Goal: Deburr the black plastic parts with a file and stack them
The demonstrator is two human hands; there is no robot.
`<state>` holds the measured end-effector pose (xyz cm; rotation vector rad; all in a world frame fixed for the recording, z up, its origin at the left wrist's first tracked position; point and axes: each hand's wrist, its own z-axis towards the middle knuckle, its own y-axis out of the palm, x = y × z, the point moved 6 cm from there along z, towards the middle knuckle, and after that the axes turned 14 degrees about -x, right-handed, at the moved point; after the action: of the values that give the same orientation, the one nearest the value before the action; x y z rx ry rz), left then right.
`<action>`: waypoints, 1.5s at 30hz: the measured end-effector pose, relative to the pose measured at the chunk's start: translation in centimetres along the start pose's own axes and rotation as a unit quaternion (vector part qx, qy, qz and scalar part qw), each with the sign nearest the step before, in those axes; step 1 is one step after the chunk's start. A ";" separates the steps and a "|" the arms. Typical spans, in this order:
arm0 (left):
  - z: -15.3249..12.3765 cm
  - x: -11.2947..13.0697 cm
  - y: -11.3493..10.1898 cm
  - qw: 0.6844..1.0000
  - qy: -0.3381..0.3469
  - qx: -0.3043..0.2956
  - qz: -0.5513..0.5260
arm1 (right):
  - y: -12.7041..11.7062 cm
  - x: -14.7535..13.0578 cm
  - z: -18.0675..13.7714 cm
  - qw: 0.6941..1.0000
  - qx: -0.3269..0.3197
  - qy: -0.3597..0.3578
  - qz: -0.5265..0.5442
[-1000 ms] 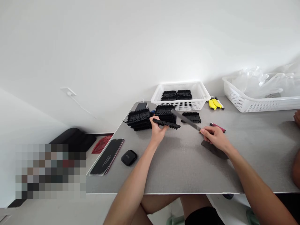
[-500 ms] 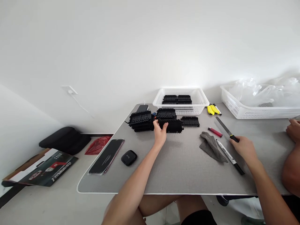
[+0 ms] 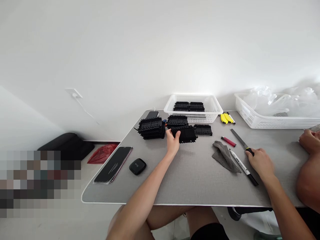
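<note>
My left hand (image 3: 173,141) is closed around the left end of a black plastic part with toothed edges (image 3: 187,134), held tilted above the table. Behind and beside it lie more such parts: a stack (image 3: 151,128) to the left, another pile (image 3: 177,121) just behind, and a part (image 3: 203,129) to the right. On the right, my right hand (image 3: 261,162) grips the black and yellow handle of a flat metal file (image 3: 239,139), its blade pointing away from me. A white marker (image 3: 241,163), a red lighter-like stick (image 3: 228,141) and a grey cloth (image 3: 224,156) lie between my hands.
A white basket (image 3: 192,116) with more black parts stands at the back; a larger one (image 3: 277,122) holds clear plastic bags. Yellow-handled tools (image 3: 225,118) lie between them. A phone (image 3: 113,165) and black case (image 3: 137,166) sit left. Another person's hand (image 3: 310,141) is far right.
My left hand has shifted slightly right with the black part, whose right end now tips down a little. My right hand and the file have moved slightly toward me.
</note>
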<state>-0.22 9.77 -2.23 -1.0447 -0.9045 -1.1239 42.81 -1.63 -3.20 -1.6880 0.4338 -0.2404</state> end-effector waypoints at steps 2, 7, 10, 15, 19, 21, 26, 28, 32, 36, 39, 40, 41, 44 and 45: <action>0.0 -0.2 0.1 1.000 -0.008 -0.001 0.005 | -0.2 -0.2 -0.3 1.000 -0.012 0.004 -0.020; -0.2 -0.1 0.3 1.000 -0.021 -0.014 0.017 | -2.8 -3.8 -2.6 0.993 0.104 0.001 -0.056; -0.4 0.4 0.6 1.000 -0.008 -0.019 0.007 | -3.1 -9.7 -4.1 0.983 0.082 -0.165 -0.016; -0.9 1.2 1.2 0.999 -0.027 -0.025 -0.017 | -1.3 -16.3 -4.6 0.947 -0.064 -0.314 0.005; -1.1 1.6 1.6 0.994 -0.056 -0.051 -0.084 | -2.6 -16.6 -2.9 0.950 -0.090 -0.293 0.058; -1.2 2.0 1.8 0.990 -0.061 -0.074 -0.101 | -4.5 -16.5 -2.0 0.951 -0.064 -0.281 0.114; -1.5 3.6 3.0 0.976 -0.029 -0.193 -0.098 | -7.3 -17.8 -1.0 0.876 -0.003 -0.307 0.371; -1.6 4.2 3.4 0.970 0.001 -0.223 -0.094 | -6.0 -18.8 -0.9 0.815 -0.047 -0.311 0.486; -1.8 5.3 3.2 0.967 0.060 -0.232 -0.084 | -1.9 -19.5 -0.7 0.689 -0.184 -0.221 0.665; -2.1 7.1 3.1 0.934 0.135 -0.306 -0.123 | 0.7 -19.6 -1.2 0.613 -0.309 -0.130 0.715; -2.2 7.9 2.7 0.919 0.143 -0.349 -0.114 | 1.9 -20.6 -2.0 0.605 -0.394 -0.143 0.677; -2.2 7.8 2.6 0.916 0.128 -0.362 -0.112 | 2.1 -20.8 -2.1 0.609 -0.400 -0.150 0.668; -2.2 7.7 2.5 0.913 0.111 -0.376 -0.114 | 2.3 -21.0 -2.1 0.617 -0.390 -0.155 0.666; -2.1 7.2 2.4 0.905 0.073 -0.398 -0.134 | 2.3 -21.4 -2.4 0.626 -0.344 -0.179 0.676; -2.0 7.0 2.3 0.905 0.066 -0.394 -0.144 | 2.2 -21.7 -2.6 0.617 -0.347 -0.191 0.680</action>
<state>3.55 6.26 3.41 -1.4839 -0.4887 -1.8710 21.78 4.72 -3.10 -1.5509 1.4600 1.5717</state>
